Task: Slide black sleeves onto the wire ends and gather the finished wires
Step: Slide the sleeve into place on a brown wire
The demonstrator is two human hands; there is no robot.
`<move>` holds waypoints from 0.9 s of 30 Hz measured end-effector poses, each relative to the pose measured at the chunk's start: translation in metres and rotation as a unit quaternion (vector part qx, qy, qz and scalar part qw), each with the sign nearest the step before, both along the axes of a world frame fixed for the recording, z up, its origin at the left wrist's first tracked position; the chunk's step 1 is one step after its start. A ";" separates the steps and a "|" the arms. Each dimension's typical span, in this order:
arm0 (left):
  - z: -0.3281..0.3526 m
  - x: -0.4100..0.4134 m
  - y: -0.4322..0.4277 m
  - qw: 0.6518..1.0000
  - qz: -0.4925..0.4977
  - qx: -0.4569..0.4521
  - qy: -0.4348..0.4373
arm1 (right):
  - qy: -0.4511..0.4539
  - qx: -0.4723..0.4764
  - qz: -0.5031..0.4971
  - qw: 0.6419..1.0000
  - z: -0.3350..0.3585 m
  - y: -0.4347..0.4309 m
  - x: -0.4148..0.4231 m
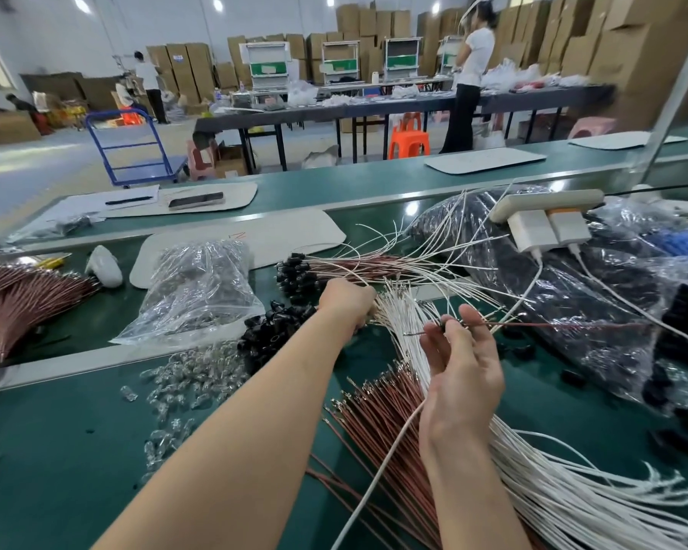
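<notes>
right hand [459, 371] pinches a brown wire [553, 324] btwn thumb and fingertips, w/ a black sleeve [440, 324] right at the pinch. imo push the sleeve fully over the metal tip before letting go. left hand [348, 299] is up-left of the pinch, fingers buried in white wires [406, 315], can't tell if it's holding any. finished pile [334, 269] is just beyond it, loose sleeves [275, 323] further left.

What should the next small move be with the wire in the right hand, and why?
Probably slide the black sleeve leftward over the bare terminal. The right hand pinches the brown wire at the sleeve, and metal shows past it, so this end looks unfinished. The left hand rests at the white wire ends; what it grips is hidden.
</notes>
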State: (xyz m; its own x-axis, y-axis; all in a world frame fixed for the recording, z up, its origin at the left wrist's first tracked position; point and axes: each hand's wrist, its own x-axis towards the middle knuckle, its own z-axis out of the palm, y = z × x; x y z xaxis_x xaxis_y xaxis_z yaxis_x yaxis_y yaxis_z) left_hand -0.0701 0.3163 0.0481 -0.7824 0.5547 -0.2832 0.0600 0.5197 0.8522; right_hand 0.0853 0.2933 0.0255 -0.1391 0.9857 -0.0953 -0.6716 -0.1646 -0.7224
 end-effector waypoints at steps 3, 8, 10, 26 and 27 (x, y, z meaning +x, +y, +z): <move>0.001 0.001 -0.003 0.999 0.004 0.012 -0.038 | 0.000 -0.009 0.001 1.000 0.000 0.000 0.000; 0.012 -0.004 -0.002 0.994 -0.008 0.050 -0.100 | -0.002 -0.008 0.008 1.000 0.000 -0.001 0.001; 0.018 -0.007 -0.001 0.992 -0.031 0.082 -0.086 | 0.000 -0.007 0.011 1.000 0.000 0.000 0.001; 0.147 -0.013 -0.088 0.877 0.058 0.471 0.078 | 0.009 0.007 0.077 0.997 0.003 -0.005 0.004; 0.147 -0.015 -0.104 0.864 0.085 0.494 0.048 | 0.023 0.009 0.114 0.993 0.004 -0.008 0.004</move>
State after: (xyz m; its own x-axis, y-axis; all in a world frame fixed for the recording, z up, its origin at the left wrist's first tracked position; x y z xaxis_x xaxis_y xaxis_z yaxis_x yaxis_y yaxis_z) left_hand -0.0852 0.2124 0.1955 -0.8699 0.3628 0.3341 0.1497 -0.4511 0.8798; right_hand 0.0889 0.2857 0.0291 -0.3627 0.9295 -0.0674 -0.6501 -0.3042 -0.6963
